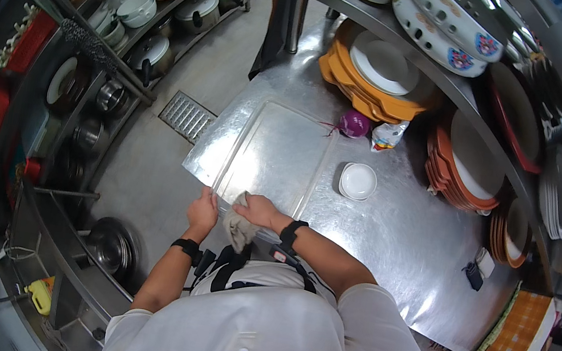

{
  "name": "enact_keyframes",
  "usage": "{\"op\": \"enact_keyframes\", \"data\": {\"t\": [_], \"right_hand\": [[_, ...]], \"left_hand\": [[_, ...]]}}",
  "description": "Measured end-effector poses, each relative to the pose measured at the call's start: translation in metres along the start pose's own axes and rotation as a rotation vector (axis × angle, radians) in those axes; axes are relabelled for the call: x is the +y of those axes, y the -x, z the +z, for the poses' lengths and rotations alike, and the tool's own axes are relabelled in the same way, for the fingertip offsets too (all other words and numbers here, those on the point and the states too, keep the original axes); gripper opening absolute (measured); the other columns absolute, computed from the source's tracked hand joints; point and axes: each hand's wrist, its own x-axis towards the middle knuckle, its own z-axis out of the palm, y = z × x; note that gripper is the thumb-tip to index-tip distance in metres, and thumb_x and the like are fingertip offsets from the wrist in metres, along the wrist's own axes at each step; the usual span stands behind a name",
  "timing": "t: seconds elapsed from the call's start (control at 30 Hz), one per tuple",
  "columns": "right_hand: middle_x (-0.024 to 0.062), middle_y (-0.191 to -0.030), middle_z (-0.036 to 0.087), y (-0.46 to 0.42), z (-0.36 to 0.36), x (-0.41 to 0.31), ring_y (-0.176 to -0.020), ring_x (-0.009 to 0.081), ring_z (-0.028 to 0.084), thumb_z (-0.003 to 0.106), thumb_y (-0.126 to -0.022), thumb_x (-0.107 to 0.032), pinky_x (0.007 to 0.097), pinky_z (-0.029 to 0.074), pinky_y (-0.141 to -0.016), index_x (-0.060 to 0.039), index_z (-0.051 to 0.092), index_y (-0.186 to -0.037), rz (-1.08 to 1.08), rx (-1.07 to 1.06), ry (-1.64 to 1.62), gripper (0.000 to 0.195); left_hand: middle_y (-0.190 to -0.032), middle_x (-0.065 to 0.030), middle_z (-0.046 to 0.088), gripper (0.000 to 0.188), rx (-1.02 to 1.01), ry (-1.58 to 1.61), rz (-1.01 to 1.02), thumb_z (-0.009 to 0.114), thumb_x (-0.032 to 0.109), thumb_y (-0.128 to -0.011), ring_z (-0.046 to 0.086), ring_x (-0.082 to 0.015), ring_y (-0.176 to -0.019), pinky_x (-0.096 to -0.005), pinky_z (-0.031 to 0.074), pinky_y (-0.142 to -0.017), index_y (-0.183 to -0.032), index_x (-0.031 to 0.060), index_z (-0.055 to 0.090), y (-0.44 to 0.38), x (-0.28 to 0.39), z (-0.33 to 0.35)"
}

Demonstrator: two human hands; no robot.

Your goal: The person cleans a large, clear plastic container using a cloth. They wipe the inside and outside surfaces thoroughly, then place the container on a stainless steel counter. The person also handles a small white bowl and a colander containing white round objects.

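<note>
A clear plastic rectangular lid or tray lies on the stainless steel table, its near end reaching past the table's left edge toward me. My left hand grips its near left corner. At its near edge my right hand is closed on a greyish cloth, which hangs down in front of my waist. Small white bowls, seemingly stacked, stand to the right of the plastic piece. Beyond it are a purple ball-like item with red string and a small printed plastic packet.
Orange trays with white plates stand beneath a steel shelf at the back. More plate stacks line the right. Left are racks with pots, a floor drain and metal basins. A dark item lies far right.
</note>
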Motion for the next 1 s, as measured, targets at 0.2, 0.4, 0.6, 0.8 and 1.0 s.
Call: {"op": "enact_keyframes", "data": {"t": [0.2, 0.4, 0.6, 0.8, 1.0], "right_hand": [[0.0057, -0.098, 0.067, 0.010, -0.031, 0.027, -0.088, 0.0130, 0.060, 0.061, -0.093, -0.024, 0.0295, 0.049, -0.080, -0.0007, 0.062, -0.111, -0.037, 0.157, -0.792, 0.030], [0.0075, -0.097, 0.068, 0.150, -0.157, 0.058, -0.085, 0.0149, 0.063, 0.063, -0.090, -0.023, 0.0308, 0.052, -0.076, 0.0003, 0.063, -0.106, 0.120, 0.438, -0.628, 0.028], [0.0231, -0.095, 0.067, 0.257, -0.163, 0.174, -0.088, 0.0410, 0.064, 0.068, -0.080, -0.032, 0.0446, 0.050, -0.081, 0.0018, 0.062, -0.100, 0.786, 0.741, 0.254, 0.040], [0.0273, -0.105, 0.063, 0.241, -0.134, 0.191, -0.104, 0.0418, 0.057, 0.068, -0.081, -0.034, 0.0471, 0.047, -0.086, 0.0037, 0.054, -0.119, 0.585, 1.049, 0.306, 0.056], [0.0289, -0.100, 0.065, 0.163, -0.124, 0.186, -0.097, 0.0433, 0.062, 0.062, -0.084, -0.045, 0.0466, 0.049, -0.085, 0.0052, 0.054, -0.117, 0.652, 0.868, -0.212, 0.060]], "left_hand": [[-0.082, -0.0207, 0.066, 0.025, -0.059, 0.027, 0.063, 0.056, 0.031, -0.091, 0.062, -0.0438, -0.073, -0.0548, 0.047, -0.065, -0.096, 0.0067, 0.051, -0.009, -0.005, -0.002], [-0.073, -0.0155, 0.062, 0.020, -0.149, 0.472, -0.046, 0.055, 0.021, -0.093, 0.064, -0.0309, -0.062, -0.0424, 0.052, -0.051, -0.092, 0.0016, 0.050, -0.012, -0.035, 0.026], [-0.071, -0.0075, 0.057, 0.015, -0.255, 0.698, -0.218, 0.053, 0.016, -0.094, 0.060, -0.0188, -0.053, -0.0295, 0.050, -0.041, -0.093, 0.0015, 0.050, -0.003, -0.027, 0.016], [-0.075, -0.0084, 0.060, 0.014, -0.343, 0.787, -0.317, 0.052, 0.018, -0.095, 0.060, -0.0184, -0.054, -0.0286, 0.049, -0.042, -0.094, 0.0038, 0.052, -0.003, -0.028, 0.020], [-0.077, -0.0085, 0.062, 0.016, -0.403, 0.811, -0.354, 0.052, 0.020, -0.095, 0.062, -0.0198, -0.057, -0.0304, 0.051, -0.046, -0.096, 0.0047, 0.053, 0.009, -0.023, 0.017]]}}
